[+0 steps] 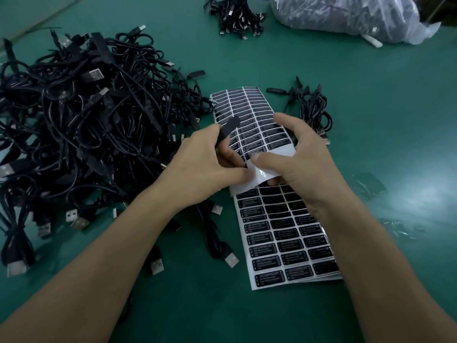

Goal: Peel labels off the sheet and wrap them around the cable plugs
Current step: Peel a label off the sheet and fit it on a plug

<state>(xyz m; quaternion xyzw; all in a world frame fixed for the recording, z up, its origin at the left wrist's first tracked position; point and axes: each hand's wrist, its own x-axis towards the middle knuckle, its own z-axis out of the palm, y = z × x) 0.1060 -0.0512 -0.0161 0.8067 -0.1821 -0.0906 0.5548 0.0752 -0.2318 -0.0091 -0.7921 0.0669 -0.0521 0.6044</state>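
Note:
My left hand (210,159) grips a black cable plug (228,128) that sticks up from its fingers. Its thumb and forefinger meet the lower edge of a label sheet (249,125) of black labels, which curls up off the table. My right hand (294,154) holds that sheet's bare white end, thumb on top at the peeled corner. A second label sheet (284,238) lies flat on the table below the hands.
A big tangle of black USB cables (81,125) fills the left side. A small bunch of cables (311,107) lies right of the sheet, another bundle (235,16) at the back. A clear plastic bag (346,16) sits back right. Green table surface (395,120).

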